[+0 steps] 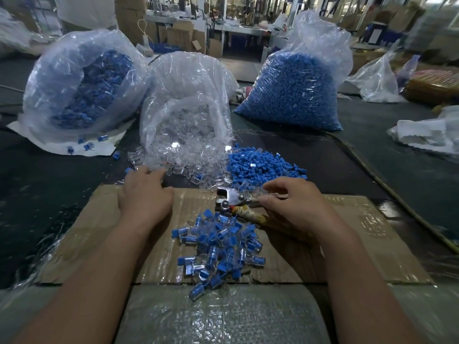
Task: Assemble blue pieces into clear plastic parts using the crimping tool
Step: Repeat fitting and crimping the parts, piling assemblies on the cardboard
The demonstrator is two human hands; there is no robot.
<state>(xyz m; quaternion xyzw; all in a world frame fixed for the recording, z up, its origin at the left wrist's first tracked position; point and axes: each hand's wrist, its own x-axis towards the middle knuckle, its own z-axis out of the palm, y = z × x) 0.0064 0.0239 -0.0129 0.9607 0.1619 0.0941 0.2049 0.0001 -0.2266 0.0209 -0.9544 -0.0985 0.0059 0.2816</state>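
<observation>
Fetching was the step, I judged: my left hand (145, 194) lay loosely spread at the clear plastic parts (183, 160), my right hand (288, 207) curled round the crimping tool (229, 201). The blue pieces (263, 167) lay just beyond it; next called for pinching one clear part.

Crimping tool (229, 201): metal head, yellow-wrapped handle, lying on cardboard (360, 232), gripped by right hand (288, 207). Blue pieces (260, 167): loose heap on tabletop (323, 165), behind the tool. Clear plastic parts (183, 155): spilling from an open bag, left of the blue heap. Assembled blue-in-clear pile (221, 247) on the cardboard, near side of the tool.
</observation>
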